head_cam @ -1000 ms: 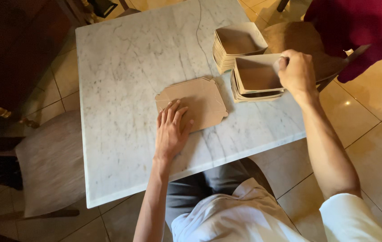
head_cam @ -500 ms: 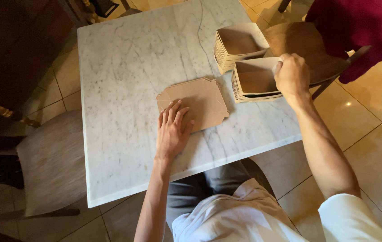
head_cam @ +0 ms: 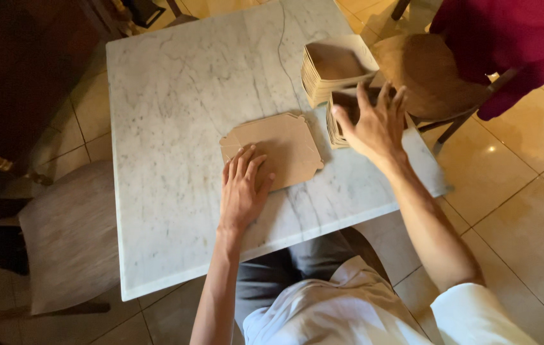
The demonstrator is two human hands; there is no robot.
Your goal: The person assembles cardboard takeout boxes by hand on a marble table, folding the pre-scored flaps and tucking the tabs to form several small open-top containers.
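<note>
A stack of flat brown cardboard blanks [head_cam: 281, 144] lies in the middle of the white marble table [head_cam: 176, 89]. My left hand [head_cam: 243, 188] rests flat on its near left corner, fingers together. Two stacks of folded cardboard trays stand at the table's right side: a far stack [head_cam: 336, 67] and a nearer stack [head_cam: 342, 112]. My right hand [head_cam: 377, 121] hovers over the nearer stack with fingers spread and holds nothing.
A wooden chair [head_cam: 428, 73] stands at the table's right, with a person in a dark red garment [head_cam: 514, 38] beside it. A grey cushioned chair [head_cam: 70, 236] sits at the left. Tiled floor surrounds the table.
My right hand has let go of the nearer tray stack's edge and lifted off toward me, fingers spreading. My left hand has stayed on the flat blanks.
</note>
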